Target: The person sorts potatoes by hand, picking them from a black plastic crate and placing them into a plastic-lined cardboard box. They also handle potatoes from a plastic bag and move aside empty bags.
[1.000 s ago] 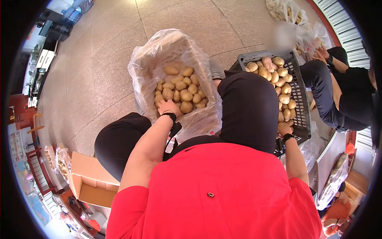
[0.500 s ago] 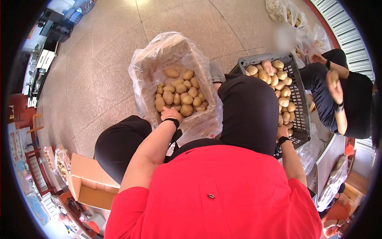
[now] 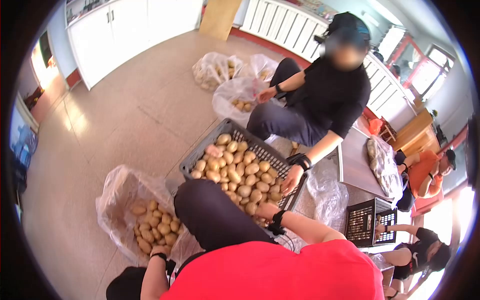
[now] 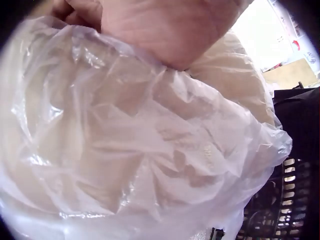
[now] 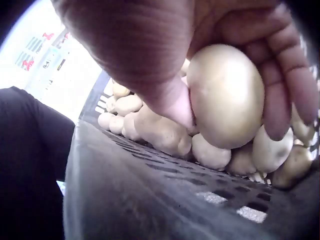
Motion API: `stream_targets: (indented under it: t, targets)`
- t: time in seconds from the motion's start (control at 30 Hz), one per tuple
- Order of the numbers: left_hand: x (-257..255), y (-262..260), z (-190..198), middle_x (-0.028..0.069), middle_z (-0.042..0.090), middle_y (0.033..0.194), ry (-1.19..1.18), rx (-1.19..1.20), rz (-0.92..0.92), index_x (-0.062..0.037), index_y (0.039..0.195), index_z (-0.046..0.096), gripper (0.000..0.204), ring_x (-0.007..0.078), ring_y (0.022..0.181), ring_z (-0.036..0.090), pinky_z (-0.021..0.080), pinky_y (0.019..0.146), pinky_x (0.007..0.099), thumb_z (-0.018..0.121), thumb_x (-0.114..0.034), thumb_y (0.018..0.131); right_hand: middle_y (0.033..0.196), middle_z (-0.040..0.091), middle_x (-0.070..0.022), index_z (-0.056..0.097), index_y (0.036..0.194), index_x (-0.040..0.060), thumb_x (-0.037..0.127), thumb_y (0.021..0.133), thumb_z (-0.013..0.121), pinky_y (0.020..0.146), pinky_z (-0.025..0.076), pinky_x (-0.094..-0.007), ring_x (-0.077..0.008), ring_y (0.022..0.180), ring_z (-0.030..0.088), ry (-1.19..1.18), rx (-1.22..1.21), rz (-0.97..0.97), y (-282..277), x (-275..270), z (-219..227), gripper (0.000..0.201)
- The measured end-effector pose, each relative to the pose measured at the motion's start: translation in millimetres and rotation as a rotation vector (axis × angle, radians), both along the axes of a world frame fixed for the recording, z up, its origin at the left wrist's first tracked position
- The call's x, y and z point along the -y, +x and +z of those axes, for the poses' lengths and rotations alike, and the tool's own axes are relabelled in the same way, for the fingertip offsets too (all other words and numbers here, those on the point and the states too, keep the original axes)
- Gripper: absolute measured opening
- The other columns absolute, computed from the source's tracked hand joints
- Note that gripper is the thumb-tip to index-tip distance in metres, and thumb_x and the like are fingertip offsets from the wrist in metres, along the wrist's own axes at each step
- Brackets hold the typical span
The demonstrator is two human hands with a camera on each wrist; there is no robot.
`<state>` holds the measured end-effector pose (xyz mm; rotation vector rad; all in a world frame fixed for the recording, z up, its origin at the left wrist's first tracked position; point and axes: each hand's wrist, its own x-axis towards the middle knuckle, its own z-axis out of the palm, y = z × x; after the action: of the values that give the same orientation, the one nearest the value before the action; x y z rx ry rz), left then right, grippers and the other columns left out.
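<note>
In the right wrist view, my right hand (image 5: 165, 55) holds a large smooth potato (image 5: 227, 97) between thumb and fingers, above other potatoes. The head view has this right hand (image 3: 268, 211) at the near side of a black slatted crate (image 3: 186, 167) full of potatoes. My left hand (image 3: 159, 250) reaches over the near edge of a box lined with clear plastic (image 3: 112, 200), beside the potatoes (image 3: 157, 227) inside. In the left wrist view, the plastic liner (image 4: 150, 145) hides most of the left fingers; I cannot tell whether they hold anything.
Across the crate sits a person in black (image 3: 325, 90), one hand (image 3: 292, 180) at its right end. Behind stand clear bags of potatoes (image 3: 215, 72). To the right are crumpled plastic (image 3: 325, 192), a low table (image 3: 357, 162), another black crate (image 3: 362, 225) and more people.
The head view has swung up and to the right. The other person, who held up a potato half a second ago, now has a hand at the crate. My hands remain at the box and crate.
</note>
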<state>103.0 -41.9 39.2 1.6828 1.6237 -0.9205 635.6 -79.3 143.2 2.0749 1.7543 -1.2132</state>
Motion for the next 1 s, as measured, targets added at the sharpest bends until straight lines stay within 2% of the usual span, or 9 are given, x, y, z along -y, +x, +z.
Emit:
stream_targets:
  t: [0.2,0.23,0.27,0.33,0.37,0.43,0.6,0.77,1.0]
  targets:
    - [-9.0,-1.2,-7.1,0.0115,0.057,0.123,-0.009,-0.069,-0.041,-0.0138,0.113,0.064,0.038,0.0254,0.117,0.053,0.043,0.095,0.0363,0.044,-0.034,0.088,0.07,0.062,-0.0155,0.062,0.093,0.0136,0.02,0.077,0.059,0.054,0.055,-0.0394,-0.0309,0.066,0.066,0.491,0.217,0.715,6.4,29.7,39.6,0.018]
    - [-15.3,9.6,18.8,0.0138,0.058,0.12,-0.018,-0.07,-0.121,-0.0113,0.112,0.064,0.038,0.0269,0.114,0.055,0.044,0.094,0.0372,0.046,-0.033,0.087,0.07,0.062,-0.0155,0.062,0.093,0.0136,0.02,0.077,0.059,0.054,0.055,-0.0394,-0.0309,0.066,0.066,0.503,0.221,0.711,2.8,32.7,52.6,0.018]
    - [-20.5,23.2,40.9,0.016,0.06,0.117,-0.027,-0.074,-0.197,-0.0087,0.111,0.064,0.038,0.0284,0.111,0.056,0.045,0.092,0.0381,0.047,-0.031,0.085,0.07,0.063,-0.0156,0.059,0.096,0.0102,0.024,0.08,0.058,0.051,0.055,-0.0367,-0.0276,0.062,0.066,0.408,0.018,0.245,-2.7,34.2,65.3,0.021]
    - [-25.7,30.6,61.5,0.0214,0.061,0.109,0.306,0.046,0.246,-0.0023,0.105,0.065,0.039,0.0328,0.104,0.059,0.047,0.089,0.0412,0.049,-0.03,0.083,0.071,0.066,-0.0126,0.053,0.1,0.002,0.038,0.084,0.057,0.043,0.054,-0.0293,-0.0191,0.052,0.065,0.083,-0.355,-0.537,-12.1,21.3,87.2,0.039]
    - [-41.4,-8.1,-15.4,0.0254,0.061,0.105,0.48,0.16,0.051,0.0018,0.095,0.067,0.038,0.0361,0.101,0.059,0.047,0.087,0.0431,0.051,-0.029,0.081,0.068,0.065,-0.0124,0.053,0.099,0.0021,0.036,0.084,0.058,0.041,0.052,-0.0289,-0.0192,0.051,0.065,0.312,-0.278,-0.185,-2.6,12.5,66.1,0.037]
    - [-60.3,34.9,80.0,0.0245,0.063,0.098,0.632,0.187,0.327,-0.0036,0.093,0.067,0.03,0.0384,0.093,0.061,0.048,0.083,0.045,0.053,-0.027,0.081,0.069,0.063,-0.0109,0.054,0.095,0.0022,0.034,0.086,0.057,0.043,0.052,-0.0273,-0.0173,0.049,0.062,0.251,-0.442,-0.613,-39.8,-10.9,174.4,0.033]
    - [-102.4,68.5,201.1,0.0065,0.063,0.086,0.585,1.26,0.89,-0.0059,0.114,0.053,0.03,0.0141,0.067,0.06,0.049,0.057,0.0247,0.054,-0.018,0.087,0.078,0.06,-0.0091,0.05,0.111,0.0004,0.027,0.089,0.055,0.046,0.049,-0.0241,-0.0123,0.054,0.058,0.472,-0.914,-0.489,-73.6,-85.8,227.6,0.036]
    - [-76.8,130.4,364.0,0.0063,0.056,0.111,0.628,1.59,0.847,-0.0093,0.127,0.044,0.039,0.0142,0.085,0.06,0.051,0.063,0.0252,0.054,-0.019,0.091,0.086,0.064,-0.0141,0.045,0.122,-0.0004,0.026,0.086,0.059,0.051,0.055,-0.0296,-0.0164,0.056,0.063,0.344,-1.098,-0.218,-174.9,-146.4,291.4,0.047]
    - [-86.0,90.4,332.7,0.0067,0.055,0.111,0.564,1.743,0.872,-0.0108,0.128,0.042,0.041,0.0163,0.088,0.059,0.049,0.059,0.0244,0.056,-0.018,0.09,0.105,0.061,-0.0131,0.043,0.13,0.0027,0.022,0.086,0.06,0.064,0.054,-0.0282,-0.016,0.073,0.063,0.234,-1.241,0.001,-242.9,-155.5,273.9,0.051]
